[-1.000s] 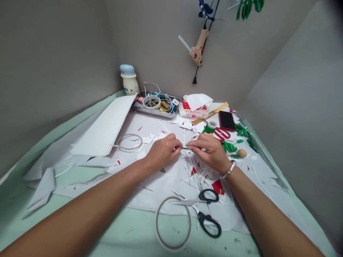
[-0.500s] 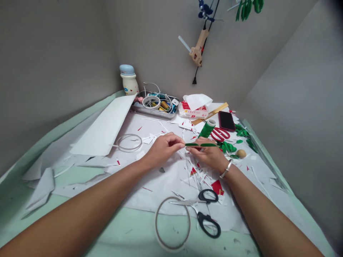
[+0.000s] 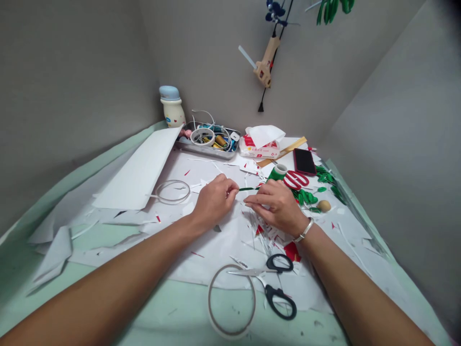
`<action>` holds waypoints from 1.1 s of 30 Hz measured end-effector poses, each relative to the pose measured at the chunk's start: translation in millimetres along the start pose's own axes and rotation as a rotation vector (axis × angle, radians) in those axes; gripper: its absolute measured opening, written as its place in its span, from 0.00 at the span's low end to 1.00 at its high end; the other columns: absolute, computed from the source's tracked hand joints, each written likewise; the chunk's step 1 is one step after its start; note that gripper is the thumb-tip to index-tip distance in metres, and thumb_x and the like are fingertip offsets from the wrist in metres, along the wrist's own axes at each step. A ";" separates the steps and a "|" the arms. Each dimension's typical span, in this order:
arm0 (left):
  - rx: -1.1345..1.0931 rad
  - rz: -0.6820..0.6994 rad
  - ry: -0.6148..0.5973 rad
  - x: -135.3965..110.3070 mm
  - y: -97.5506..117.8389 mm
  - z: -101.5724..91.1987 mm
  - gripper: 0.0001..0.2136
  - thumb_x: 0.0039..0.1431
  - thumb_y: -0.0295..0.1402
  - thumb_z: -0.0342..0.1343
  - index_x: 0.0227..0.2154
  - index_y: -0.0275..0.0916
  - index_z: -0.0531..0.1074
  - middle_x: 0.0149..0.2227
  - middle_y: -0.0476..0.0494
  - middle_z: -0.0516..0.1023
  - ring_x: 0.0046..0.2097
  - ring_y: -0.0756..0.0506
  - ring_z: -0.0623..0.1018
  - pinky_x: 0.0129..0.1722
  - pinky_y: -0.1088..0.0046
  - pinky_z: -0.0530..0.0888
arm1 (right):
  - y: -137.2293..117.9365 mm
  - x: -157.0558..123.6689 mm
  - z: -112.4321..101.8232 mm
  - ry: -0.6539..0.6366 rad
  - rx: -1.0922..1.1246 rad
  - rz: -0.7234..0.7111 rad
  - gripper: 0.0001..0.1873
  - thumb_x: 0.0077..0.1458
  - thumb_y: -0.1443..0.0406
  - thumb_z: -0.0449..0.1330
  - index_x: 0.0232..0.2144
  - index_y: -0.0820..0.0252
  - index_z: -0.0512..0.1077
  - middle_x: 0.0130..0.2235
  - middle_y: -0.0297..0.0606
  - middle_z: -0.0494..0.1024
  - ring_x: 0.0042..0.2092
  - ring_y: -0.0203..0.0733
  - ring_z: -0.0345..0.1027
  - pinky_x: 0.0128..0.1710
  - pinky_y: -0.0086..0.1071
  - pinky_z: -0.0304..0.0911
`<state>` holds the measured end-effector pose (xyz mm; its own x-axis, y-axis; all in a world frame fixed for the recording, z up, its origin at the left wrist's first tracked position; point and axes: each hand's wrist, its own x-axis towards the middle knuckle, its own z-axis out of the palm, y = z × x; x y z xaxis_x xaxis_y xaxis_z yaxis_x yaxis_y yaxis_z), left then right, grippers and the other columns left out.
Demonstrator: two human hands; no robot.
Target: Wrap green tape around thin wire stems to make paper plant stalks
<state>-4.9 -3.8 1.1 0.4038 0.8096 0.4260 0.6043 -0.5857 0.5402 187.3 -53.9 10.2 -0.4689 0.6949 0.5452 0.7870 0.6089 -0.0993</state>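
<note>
A slim green leaf-like strip (image 3: 246, 189) spans the small gap between my two hands. My left hand (image 3: 216, 199) pinches its left end between thumb and fingertips. Its right end disappears behind the curled fingers of my right hand (image 3: 277, 206), which wears a silver bangle; the exact grip there is hidden. Just behind the right hand stands a spool of green thread (image 3: 276, 173), partly covered by it. Red-handled scissors (image 3: 296, 180) and several green leaves (image 3: 305, 197) lie to its right. Below the hands are thin wires (image 3: 264, 240) and red and white scraps.
Black-handled scissors (image 3: 248, 273) lie open near the front, overlapping a tape ring (image 3: 209, 302). A metal tray (image 3: 219, 154) of supplies, a tissue pack (image 3: 259, 150) and a phone (image 3: 304, 161) are at the back. A glue gun (image 3: 264, 67) hangs on the wall.
Both hands have shifted slightly left. The left hand has turned, its knuckles now higher. Less of the green strip shows, and the right fingers now cover its right part.
</note>
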 end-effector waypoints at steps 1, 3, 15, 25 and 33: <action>-0.004 0.001 0.016 -0.2 0.6 -0.3 0.07 0.57 0.30 0.50 0.32 0.39 0.74 0.32 0.48 0.71 0.32 0.49 0.71 0.33 0.72 0.66 | 1.9 -0.2 0.0 0.003 0.014 0.016 0.10 0.58 0.59 0.57 0.36 0.52 0.78 0.26 0.36 0.71 0.32 0.39 0.57 0.33 0.35 0.47; -0.024 -0.010 0.047 -0.3 1.2 -0.9 0.07 0.57 0.30 0.51 0.32 0.38 0.73 0.31 0.48 0.70 0.32 0.49 0.71 0.32 0.73 0.66 | 7.3 -0.9 0.3 -0.008 0.042 0.051 0.10 0.58 0.59 0.58 0.35 0.52 0.79 0.25 0.35 0.70 0.31 0.39 0.57 0.33 0.35 0.48; 0.060 -0.015 0.038 -2.1 1.8 0.1 0.06 0.55 0.28 0.51 0.31 0.38 0.73 0.32 0.48 0.72 0.32 0.49 0.72 0.32 0.74 0.67 | 0.7 0.2 1.6 -0.051 0.097 0.017 0.09 0.57 0.59 0.59 0.34 0.50 0.79 0.26 0.35 0.72 0.33 0.39 0.58 0.35 0.36 0.48; -0.164 0.318 -0.318 -3.6 5.5 -3.7 0.08 0.58 0.29 0.51 0.33 0.40 0.76 0.32 0.47 0.71 0.36 0.49 0.72 0.36 0.75 0.67 | 10.2 0.3 -2.6 0.125 0.296 0.229 0.09 0.57 0.61 0.58 0.32 0.55 0.78 0.25 0.35 0.74 0.31 0.39 0.62 0.35 0.35 0.57; -0.424 -0.006 -0.141 2.0 8.0 -7.6 0.07 0.57 0.34 0.54 0.31 0.38 0.75 0.31 0.48 0.73 0.32 0.51 0.71 0.35 0.74 0.68 | 10.2 -2.5 8.7 0.020 0.264 0.237 0.10 0.58 0.61 0.57 0.31 0.55 0.78 0.29 0.36 0.78 0.31 0.38 0.66 0.35 0.34 0.59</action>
<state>-4.5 -7.2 11.8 0.5090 0.7932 0.3345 0.2840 -0.5215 0.8046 193.0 -46.2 0.6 -0.2757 0.8224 0.4976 0.7406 0.5118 -0.4355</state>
